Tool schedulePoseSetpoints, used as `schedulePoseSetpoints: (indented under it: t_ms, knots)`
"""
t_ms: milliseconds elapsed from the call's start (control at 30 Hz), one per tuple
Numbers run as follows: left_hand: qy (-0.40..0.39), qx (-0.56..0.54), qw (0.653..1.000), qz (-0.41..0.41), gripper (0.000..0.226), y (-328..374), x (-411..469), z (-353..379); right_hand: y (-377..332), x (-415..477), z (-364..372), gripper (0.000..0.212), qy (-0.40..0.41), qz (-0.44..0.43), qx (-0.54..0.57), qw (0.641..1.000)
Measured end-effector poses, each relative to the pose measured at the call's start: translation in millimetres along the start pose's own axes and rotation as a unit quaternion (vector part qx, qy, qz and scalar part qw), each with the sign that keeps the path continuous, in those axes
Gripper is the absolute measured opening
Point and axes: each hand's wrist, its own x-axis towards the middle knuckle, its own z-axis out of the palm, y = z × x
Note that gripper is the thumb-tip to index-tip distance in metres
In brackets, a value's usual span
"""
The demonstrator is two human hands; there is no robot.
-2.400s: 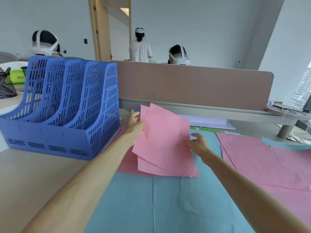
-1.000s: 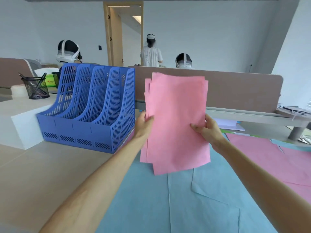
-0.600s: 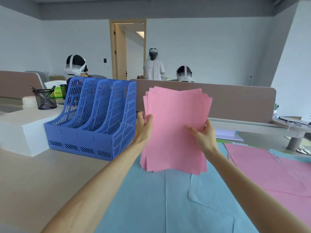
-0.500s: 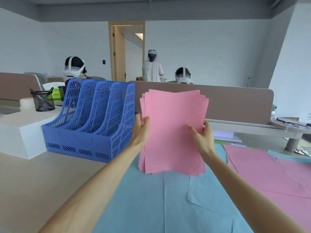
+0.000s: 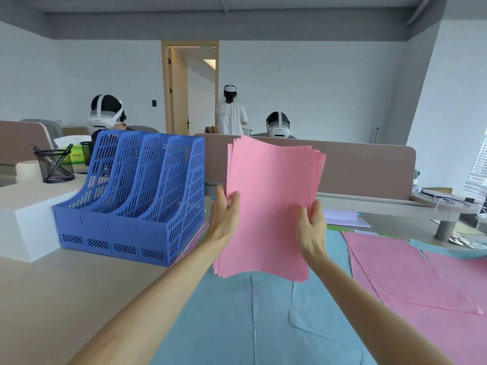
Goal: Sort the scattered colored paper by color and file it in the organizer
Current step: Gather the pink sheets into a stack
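Pink paper stack (image 5: 271,206) stood upright above the desk (image 5: 66,299), just right of the blue organizer (image 5: 137,196), with left hand (image 5: 224,219) and right hand (image 5: 312,227) pinching opposite side edges; judged light, floppy, sheets fanned and slip-prone, best gripped mid-height.

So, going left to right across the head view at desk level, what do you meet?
Mesh pen cup → blue organizer → left hand → pink paper stack held upright → right hand → loose pink sheets flat on the desk.
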Motion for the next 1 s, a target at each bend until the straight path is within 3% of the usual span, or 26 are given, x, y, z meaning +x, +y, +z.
schedulePoseSetpoints:
  t_ms: [100,300,400,467,600,700,833,933,1000]
  knots:
    - [0.022,0.007,0.998,0.059,0.030,17,4,-2,-14,5,-3,0.020,0.018,-0.025,0.027,0.999]
    - [0.001,-0.006,0.998,0.055,0.036,36,14,-9,-29,14,-2,0.023,0.007,-0.031,0.075,0.997]
    - [-0.005,-0.006,0.998,0.064,0.013,35,13,-11,-28,14,-4,0.022,-0.017,-0.041,0.083,0.996]
    - [0.002,-0.027,0.998,0.065,0.013,27,13,-16,-21,15,-7,0.020,-0.047,-0.022,0.082,0.995]
    - [-0.010,-0.031,0.999,0.004,0.023,-14,1,-26,3,-3,-10,0.016,-0.165,0.062,0.047,0.983]
    - [-0.017,-0.012,0.999,-0.030,0.009,-34,-11,-28,8,-15,-9,0.017,-0.148,0.064,0.058,0.985]
    - [0.007,-0.104,0.994,-0.015,0.006,-36,-18,-31,2,-21,-5,0.022,-0.130,0.078,0.118,0.981]
    - [-0.035,-0.079,0.995,-0.055,0.036,-52,-31,-32,11,-31,-2,0.014,-0.188,0.129,0.065,0.971]
    - [-0.035,-0.058,0.994,-0.081,0.029,-56,-37,-35,14,-36,1,0.008,-0.191,0.131,0.023,0.973]
